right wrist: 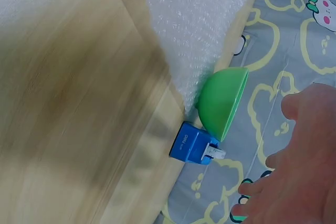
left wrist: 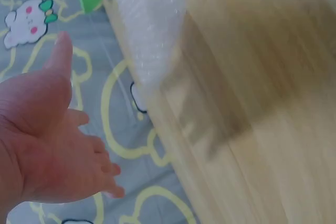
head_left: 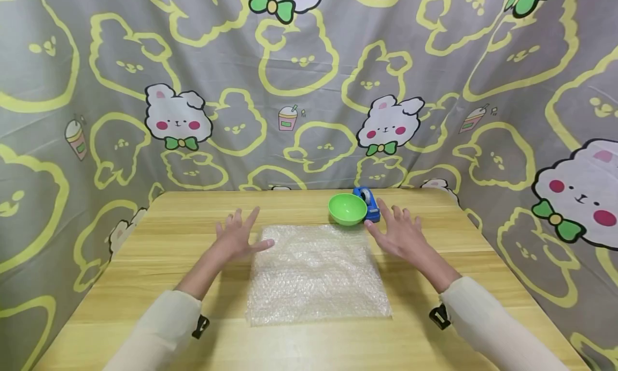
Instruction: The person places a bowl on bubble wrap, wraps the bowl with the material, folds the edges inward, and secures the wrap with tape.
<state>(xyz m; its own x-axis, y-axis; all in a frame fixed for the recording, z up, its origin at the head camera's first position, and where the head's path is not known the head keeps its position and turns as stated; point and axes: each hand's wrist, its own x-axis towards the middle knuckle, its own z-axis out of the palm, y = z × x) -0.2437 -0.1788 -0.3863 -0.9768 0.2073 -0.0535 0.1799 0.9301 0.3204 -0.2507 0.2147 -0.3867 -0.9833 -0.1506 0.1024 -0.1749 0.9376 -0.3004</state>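
Note:
A sheet of bubble wrap (head_left: pixel 316 277) lies flat on the wooden table. At its far right corner sits a green bowl (head_left: pixel 347 209), right beside a blue tape dispenser (head_left: pixel 369 206). My left hand (head_left: pixel 236 237) hovers over the sheet's left edge with fingers spread and nothing held. On the other side, my right hand (head_left: pixel 398 234) is held above the table near the bowl and dispenser, its fingers also spread and holding nothing. In the right wrist view the bowl (right wrist: pixel 223 100) leans over the bubble wrap's corner, with the dispenser (right wrist: pixel 191 144) next to it.
The wooden table (head_left: pixel 159 296) reaches back to a grey curtain (head_left: pixel 227 65) printed with yellow outlines and white rabbits, which hangs behind and on both sides. A black strap piece shows under each sleeve.

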